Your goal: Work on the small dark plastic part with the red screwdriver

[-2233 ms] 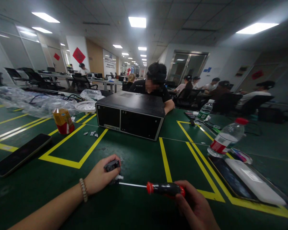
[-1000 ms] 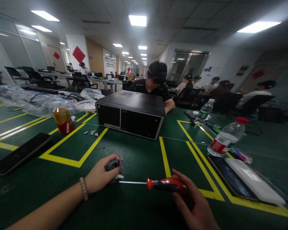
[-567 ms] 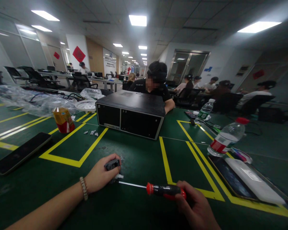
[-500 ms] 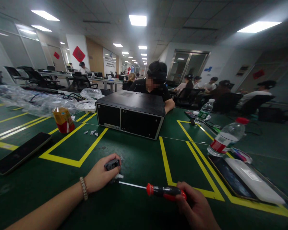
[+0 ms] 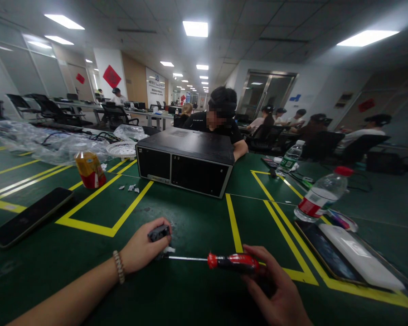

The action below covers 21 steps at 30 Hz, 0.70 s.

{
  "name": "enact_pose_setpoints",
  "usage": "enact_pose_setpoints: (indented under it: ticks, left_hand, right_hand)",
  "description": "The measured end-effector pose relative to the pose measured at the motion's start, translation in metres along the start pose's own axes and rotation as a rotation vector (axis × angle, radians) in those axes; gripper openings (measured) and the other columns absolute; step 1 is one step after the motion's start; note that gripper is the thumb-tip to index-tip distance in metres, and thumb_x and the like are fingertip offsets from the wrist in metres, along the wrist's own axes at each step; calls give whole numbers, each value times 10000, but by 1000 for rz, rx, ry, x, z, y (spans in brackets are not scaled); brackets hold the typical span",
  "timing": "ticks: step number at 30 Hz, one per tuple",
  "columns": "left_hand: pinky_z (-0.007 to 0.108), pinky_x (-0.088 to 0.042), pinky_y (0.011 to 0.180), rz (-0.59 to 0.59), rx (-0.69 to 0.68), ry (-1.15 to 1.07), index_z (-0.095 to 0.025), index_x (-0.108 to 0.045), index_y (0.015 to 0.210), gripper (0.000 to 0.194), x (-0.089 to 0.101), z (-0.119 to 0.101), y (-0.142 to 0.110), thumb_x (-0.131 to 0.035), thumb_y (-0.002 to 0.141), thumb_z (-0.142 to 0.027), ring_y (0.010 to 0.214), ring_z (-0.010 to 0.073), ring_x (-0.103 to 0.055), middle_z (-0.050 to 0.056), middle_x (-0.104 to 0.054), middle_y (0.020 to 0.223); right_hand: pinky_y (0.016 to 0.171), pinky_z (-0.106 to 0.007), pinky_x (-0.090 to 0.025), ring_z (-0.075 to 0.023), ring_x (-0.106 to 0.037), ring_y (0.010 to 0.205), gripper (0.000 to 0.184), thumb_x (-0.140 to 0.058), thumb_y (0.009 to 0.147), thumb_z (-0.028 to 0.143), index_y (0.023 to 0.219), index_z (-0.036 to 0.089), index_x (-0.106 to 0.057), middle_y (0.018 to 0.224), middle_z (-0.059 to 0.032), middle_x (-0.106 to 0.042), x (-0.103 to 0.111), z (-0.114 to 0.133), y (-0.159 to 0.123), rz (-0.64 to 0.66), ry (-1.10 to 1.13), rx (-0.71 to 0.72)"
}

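Note:
My left hand (image 5: 148,246), with a beaded bracelet at the wrist, is closed on a small dark grey plastic-looking part (image 5: 158,232) low over the table. A small white bit (image 5: 170,249) shows beside its thumb. The screwdriver (image 5: 233,261) has a red and black handle and a thin metal shaft. It lies level, its shaft pointing left to the part; the tip is hidden at my left hand. Around the handle's right end, my right hand (image 5: 275,283) keeps a loose hold, index finger above and thumb lowered away from it.
A black computer case (image 5: 187,158) stands ahead, with a person (image 5: 221,113) behind it. A phone (image 5: 30,217) and a drink bottle (image 5: 88,170) are on the left. To the right are a red-capped bottle (image 5: 321,194) and a white device (image 5: 358,256). Yellow tape marks the green table.
My right hand's fingers have loosened and spread along the screwdriver handle, the thumb dropping away. The handle has turned and risen slightly. My left hand stays in place.

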<state>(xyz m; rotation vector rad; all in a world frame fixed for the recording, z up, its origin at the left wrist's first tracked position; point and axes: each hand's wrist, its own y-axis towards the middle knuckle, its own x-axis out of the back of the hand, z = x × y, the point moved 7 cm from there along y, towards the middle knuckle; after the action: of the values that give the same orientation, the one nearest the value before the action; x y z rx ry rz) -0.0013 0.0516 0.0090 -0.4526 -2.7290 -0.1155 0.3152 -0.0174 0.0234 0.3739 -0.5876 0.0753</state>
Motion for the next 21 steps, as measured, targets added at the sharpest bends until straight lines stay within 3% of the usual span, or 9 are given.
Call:
enact_pose_setpoints:
  ticks: [3, 5, 10, 16, 21]
  left_hand:
    - [352, -527, 734, 19, 17, -28, -187, -600, 1002, 169, -1, 0, -1, -592, 912, -330, 812, 218, -633, 49, -648, 951]
    - [354, -528, 738, 19, 24, -29, -188, -597, 1004, 169, -1, 1, -1, -593, 914, -330, 826, 222, -637, 53, -649, 962]
    - [360, -519, 755, -11, 9, 0, -186, -599, 990, 150, 0, 0, 0, -589, 906, -310, 841, 225, -629, 57, -646, 959]
    - [368, -529, 751, 16, 27, -17, -187, -597, 1009, 189, -1, -1, -1, -593, 912, -349, 851, 235, -641, 70, -654, 982]
    - [356, -527, 765, 15, 34, -7, -192, -599, 1013, 186, 0, 0, -2, -591, 916, -350, 873, 229, -642, 66, -657, 999]
  right_hand:
    - [700, -342, -622, -258, -739, 872, 305, -654, 947, 307, 1250, 272, -633, 1159, -100, -699, 2, 2, 1, 19, -20, 10]
    - [686, -348, -616, -263, -741, 820, 225, -656, 947, 380, 1129, 251, -690, 1003, -83, -737, 3, 3, 2, 29, -43, 11]
    - [582, -330, -561, -236, -700, 630, 322, -631, 934, 523, 844, 230, -729, 747, -50, -727, 4, 7, 3, 33, -118, 47]
    - [621, -335, -603, -241, -746, 707, 291, -648, 937, 460, 1142, 256, -686, 915, -60, -769, 2, -2, 1, 7, -36, -90]
    - [623, -334, -619, -226, -726, 716, 311, -658, 949, 362, 1239, 284, -577, 998, -57, -738, 2, -2, -1, -25, 18, -81]
